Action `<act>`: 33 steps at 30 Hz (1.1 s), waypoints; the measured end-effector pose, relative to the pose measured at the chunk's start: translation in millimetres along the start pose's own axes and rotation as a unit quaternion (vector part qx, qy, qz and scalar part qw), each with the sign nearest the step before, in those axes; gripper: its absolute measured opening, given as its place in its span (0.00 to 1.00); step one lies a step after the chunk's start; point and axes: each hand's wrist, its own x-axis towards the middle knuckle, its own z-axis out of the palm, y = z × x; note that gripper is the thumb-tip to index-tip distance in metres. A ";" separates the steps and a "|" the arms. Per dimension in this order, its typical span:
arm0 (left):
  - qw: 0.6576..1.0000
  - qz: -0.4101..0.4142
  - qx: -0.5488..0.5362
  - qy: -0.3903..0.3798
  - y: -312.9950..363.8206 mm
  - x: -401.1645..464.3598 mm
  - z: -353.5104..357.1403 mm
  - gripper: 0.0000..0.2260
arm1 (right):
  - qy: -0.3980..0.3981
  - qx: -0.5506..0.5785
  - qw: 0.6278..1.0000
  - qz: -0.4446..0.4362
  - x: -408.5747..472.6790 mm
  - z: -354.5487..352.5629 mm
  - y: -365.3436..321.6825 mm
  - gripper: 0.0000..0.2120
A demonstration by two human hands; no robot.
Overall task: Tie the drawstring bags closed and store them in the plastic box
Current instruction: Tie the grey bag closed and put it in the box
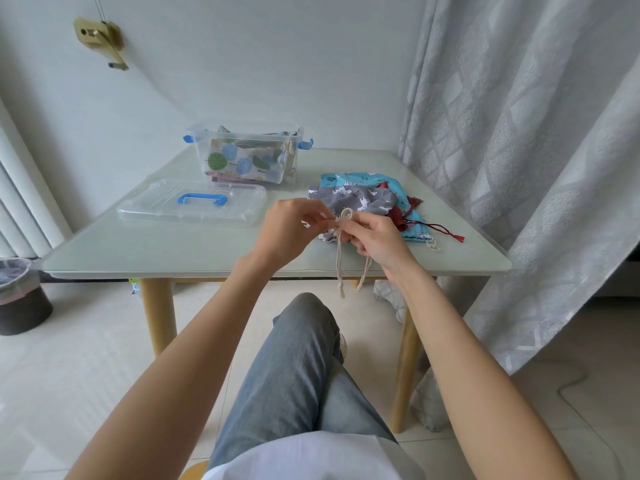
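While both hands, left [290,227] and right [375,237], pinch the cream cotton cord [341,244] to knot it, the grey animal-print cloth bag [353,199] lies near the worktop's front edge; the clear plastic box [247,154] waits open by the back edge.

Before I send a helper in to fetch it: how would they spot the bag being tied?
Look at the pale table, near its front right edge. There both hands pinch a cream cord on the grey bag with white animals. It lies atop a turquoise bag and beside a dark red one.
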 end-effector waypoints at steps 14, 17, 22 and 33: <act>0.992 -0.051 -0.111 -0.021 1.7 -1.8 14.1 0.11 | 0.001 0.093 0.995 0.020 1.0 -8.8 -10.7 0.06; 0.993 -0.047 -0.097 -0.038 2.7 2.5 15.2 0.12 | -0.005 0.112 0.994 0.021 -0.6 -11.5 -13.8 0.05; 0.986 -0.064 -0.127 -0.088 7.6 1.3 16.6 0.16 | -0.017 0.120 0.993 0.010 -2.3 -14.3 -16.4 0.05; 0.997 0.016 -0.068 -0.032 -2.8 9.1 11.5 0.04 | -0.083 0.062 0.995 -0.005 -4.3 -25.9 -19.8 0.03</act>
